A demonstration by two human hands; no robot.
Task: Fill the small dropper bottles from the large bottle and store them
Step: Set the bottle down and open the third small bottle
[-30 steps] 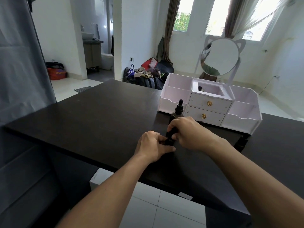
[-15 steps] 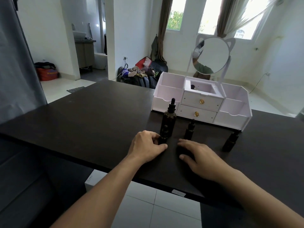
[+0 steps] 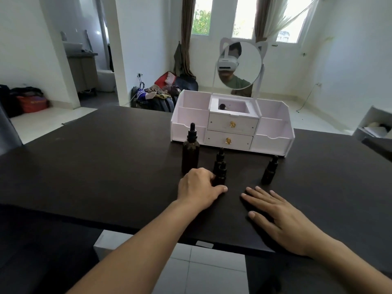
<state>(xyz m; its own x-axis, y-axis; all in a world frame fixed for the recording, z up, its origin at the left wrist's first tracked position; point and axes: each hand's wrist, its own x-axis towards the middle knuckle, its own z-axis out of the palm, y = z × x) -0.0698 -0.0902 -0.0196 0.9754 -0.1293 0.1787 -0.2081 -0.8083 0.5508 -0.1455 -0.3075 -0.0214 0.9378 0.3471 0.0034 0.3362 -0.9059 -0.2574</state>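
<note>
From the head camera, a dark table (image 3: 95, 158) fills the near half of the scene. The left hand (image 3: 197, 188) rests on it with fingers curled round the base of a small dropper bottle (image 3: 220, 174), thumb stretched out to the right along the tabletop. A second small dropper bottle (image 3: 220, 156) stands directly behind the first, so the two overlap. Just left of them, and touching the far side of the left hand's knuckles as far as can be seen, stands the large bottle (image 3: 191, 150), dark brown, upright, with a black dropper cap. A third small dropper bottle (image 3: 270, 169) stands well apart to the right.

The right hand (image 3: 280, 215) lies flat on the table, palm down, fingers straight and spread, holding nothing, near the gripped bottle but not touching it.

Farther back sits a white organiser (image 3: 273, 127) with two small drawers and open side compartments; a round mirror (image 3: 240, 64) with cat ears rises above it.
</note>
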